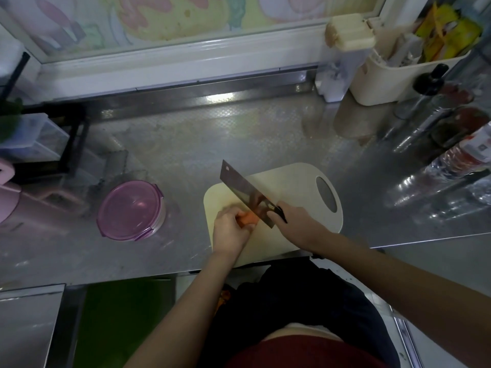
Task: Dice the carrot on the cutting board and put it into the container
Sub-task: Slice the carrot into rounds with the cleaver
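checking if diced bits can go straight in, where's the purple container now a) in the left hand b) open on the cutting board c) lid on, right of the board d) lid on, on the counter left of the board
d: the container stands lidded on the counter left of the cutting board, while the left hand holds the carrot and the right hand grips the cleaver.

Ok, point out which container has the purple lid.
The round container left of the cutting board: its lid is purple. The cream bin at back right has no lid and stands open.
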The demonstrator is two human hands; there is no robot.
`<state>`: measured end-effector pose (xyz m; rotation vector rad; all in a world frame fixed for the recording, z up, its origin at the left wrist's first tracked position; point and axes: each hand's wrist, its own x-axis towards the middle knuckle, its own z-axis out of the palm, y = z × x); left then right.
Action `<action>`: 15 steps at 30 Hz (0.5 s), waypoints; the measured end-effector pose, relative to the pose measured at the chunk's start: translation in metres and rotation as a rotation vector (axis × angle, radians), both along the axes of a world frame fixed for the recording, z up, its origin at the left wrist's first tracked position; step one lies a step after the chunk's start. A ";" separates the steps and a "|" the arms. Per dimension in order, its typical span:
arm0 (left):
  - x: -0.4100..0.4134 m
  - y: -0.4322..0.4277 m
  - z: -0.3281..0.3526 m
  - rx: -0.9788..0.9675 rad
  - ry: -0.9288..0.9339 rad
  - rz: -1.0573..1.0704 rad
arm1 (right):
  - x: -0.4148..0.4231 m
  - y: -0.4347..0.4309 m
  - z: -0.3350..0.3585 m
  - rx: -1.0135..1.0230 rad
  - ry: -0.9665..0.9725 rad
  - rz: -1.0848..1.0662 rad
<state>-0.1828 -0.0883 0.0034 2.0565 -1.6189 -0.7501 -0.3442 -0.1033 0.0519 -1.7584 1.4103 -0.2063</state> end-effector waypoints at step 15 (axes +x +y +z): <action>-0.003 0.001 0.002 -0.011 -0.006 0.041 | 0.003 0.008 -0.002 -0.102 0.092 0.062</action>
